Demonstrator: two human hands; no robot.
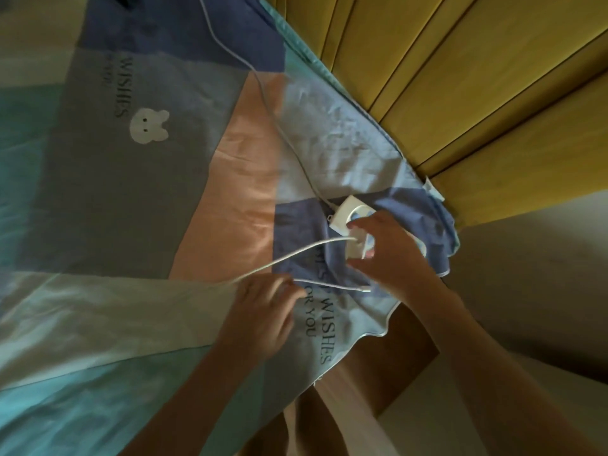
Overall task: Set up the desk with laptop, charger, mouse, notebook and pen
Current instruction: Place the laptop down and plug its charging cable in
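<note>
A white charger [347,216] made of two square bricks lies on a patchwork bedsheet [138,179] near the bed's corner. My right hand [390,250] closes its fingers around the nearer brick. A thin white cable [296,253] runs from that brick leftward into my left hand [265,312], which pinches it. The cable's plug end [357,288] lies loose on the sheet between my hands. A second, greyish cord [263,90] leads from the far brick up across the sheet and out of the top edge. Laptop, mouse, notebook and pen are not visible.
A yellow padded headboard [460,80] runs diagonally along the bed's right side. Pale wall or floor [533,268] lies below it at the right. A dark object [128,0] shows at the top edge. The wooden bed frame [404,353] shows under the sheet's corner.
</note>
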